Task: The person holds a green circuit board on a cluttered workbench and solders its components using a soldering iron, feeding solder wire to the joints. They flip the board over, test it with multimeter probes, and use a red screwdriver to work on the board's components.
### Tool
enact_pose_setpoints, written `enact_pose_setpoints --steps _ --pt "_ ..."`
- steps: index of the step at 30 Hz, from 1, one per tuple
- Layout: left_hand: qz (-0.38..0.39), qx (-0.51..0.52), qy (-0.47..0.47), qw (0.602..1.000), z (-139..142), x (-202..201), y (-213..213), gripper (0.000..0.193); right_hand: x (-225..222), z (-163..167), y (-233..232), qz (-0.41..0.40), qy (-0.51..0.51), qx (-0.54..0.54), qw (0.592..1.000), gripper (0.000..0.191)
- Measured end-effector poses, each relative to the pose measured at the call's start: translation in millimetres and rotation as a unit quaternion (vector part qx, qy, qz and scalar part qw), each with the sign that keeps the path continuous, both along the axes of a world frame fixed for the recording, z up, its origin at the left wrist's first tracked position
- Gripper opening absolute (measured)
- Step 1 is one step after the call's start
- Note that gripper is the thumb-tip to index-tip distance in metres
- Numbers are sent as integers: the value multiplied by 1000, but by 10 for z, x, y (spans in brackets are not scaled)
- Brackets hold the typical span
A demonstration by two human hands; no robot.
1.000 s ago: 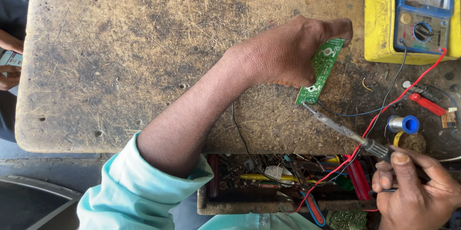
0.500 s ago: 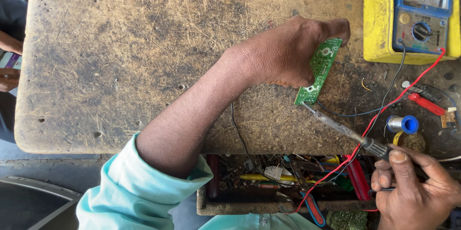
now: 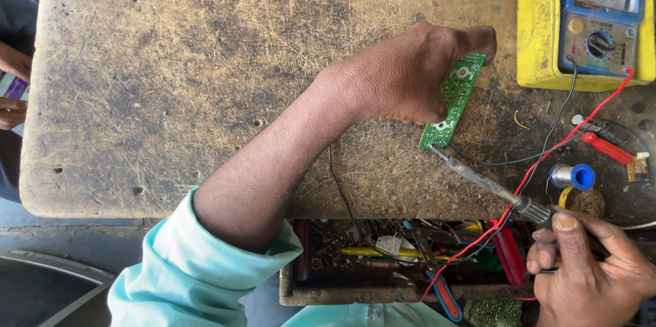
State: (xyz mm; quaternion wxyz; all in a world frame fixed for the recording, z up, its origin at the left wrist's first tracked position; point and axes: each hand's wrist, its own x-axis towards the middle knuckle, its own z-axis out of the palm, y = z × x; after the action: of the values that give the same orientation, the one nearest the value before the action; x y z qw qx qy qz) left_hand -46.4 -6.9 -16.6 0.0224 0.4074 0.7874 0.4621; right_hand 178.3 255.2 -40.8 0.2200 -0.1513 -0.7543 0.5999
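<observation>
Two hands at work over a scarred, worn wooden bench (image 3: 171, 94). Crowding the far right: a yellow-cased analogue meter (image 3: 588, 23), red and black leads, a red probe (image 3: 605, 147), a blue-capped solder spool (image 3: 572, 176). Below, an open drawer of jumbled tools (image 3: 396, 259). Left hand (image 3: 410, 71) pins a narrow green circuit board (image 3: 452, 101) to the bench, fingers curled over its long edge. Right hand (image 3: 591, 269) clenches a slim metal soldering iron (image 3: 478, 178), tip touching the board's near corner.

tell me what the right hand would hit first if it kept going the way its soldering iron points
The right hand aims the soldering iron up-left; its tip sits at the lower corner of the green circuit board, so the board comes first, then probably the left hand holding it.
</observation>
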Motion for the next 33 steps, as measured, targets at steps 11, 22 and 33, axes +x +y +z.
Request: enact_pose_setpoints --steps 11,22,33 --pt "0 -1 5 1000 6 8 2 74 22 24 -35 0 3 52 999 10" --pt "-3 -2 -7 1000 19 4 -2 71 21 -12 18 2 -6 -1 1000 13" --pt "-5 -5 -23 1000 31 3 -5 71 158 -31 123 47 12 36 998 6"
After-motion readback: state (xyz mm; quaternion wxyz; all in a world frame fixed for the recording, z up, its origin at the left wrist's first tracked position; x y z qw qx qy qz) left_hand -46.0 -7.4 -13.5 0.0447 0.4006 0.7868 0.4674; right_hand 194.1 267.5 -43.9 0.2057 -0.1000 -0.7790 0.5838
